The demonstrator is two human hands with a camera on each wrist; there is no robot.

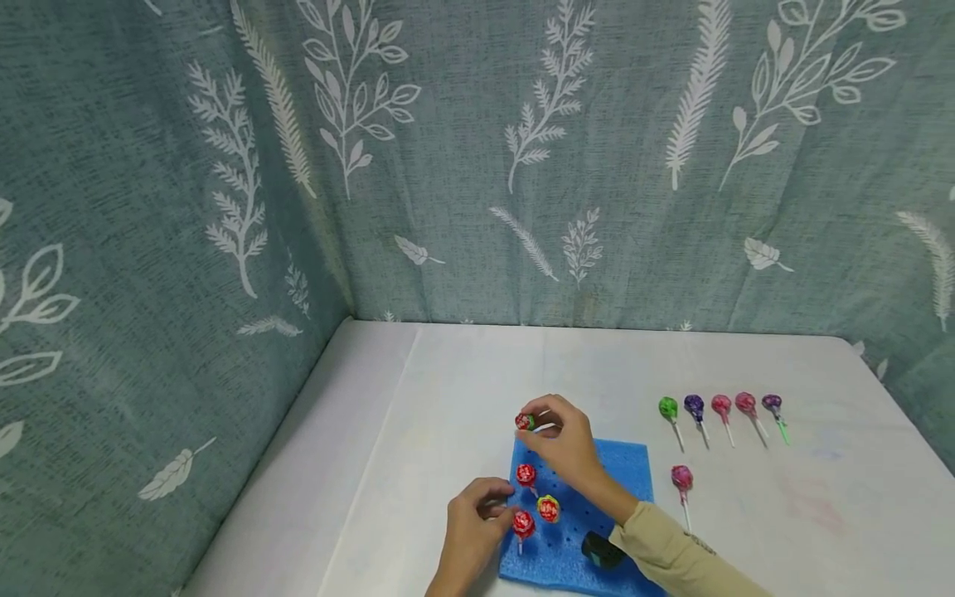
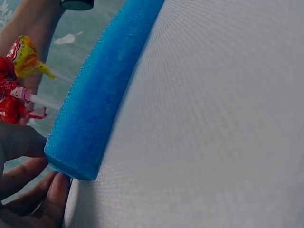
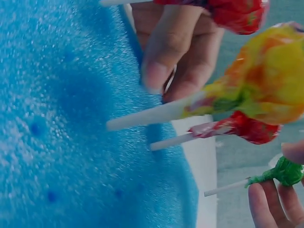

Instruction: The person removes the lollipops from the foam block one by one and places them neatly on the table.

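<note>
The right hand (image 1: 570,444) pinches a red-and-green lollipop (image 1: 525,421) by its stick over the far edge of the blue foam block (image 1: 597,473) on the bench (image 1: 448,390) — likely lining it up with a hole. The left hand (image 1: 473,522), fingers curled at the block's near-left corner, seems to steady it; three lollipops stand in the foam — six lie loose to the right.

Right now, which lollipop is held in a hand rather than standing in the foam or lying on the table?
The red-and-green lollipop, pinched in the right hand above the blue foam's far edge.
</note>
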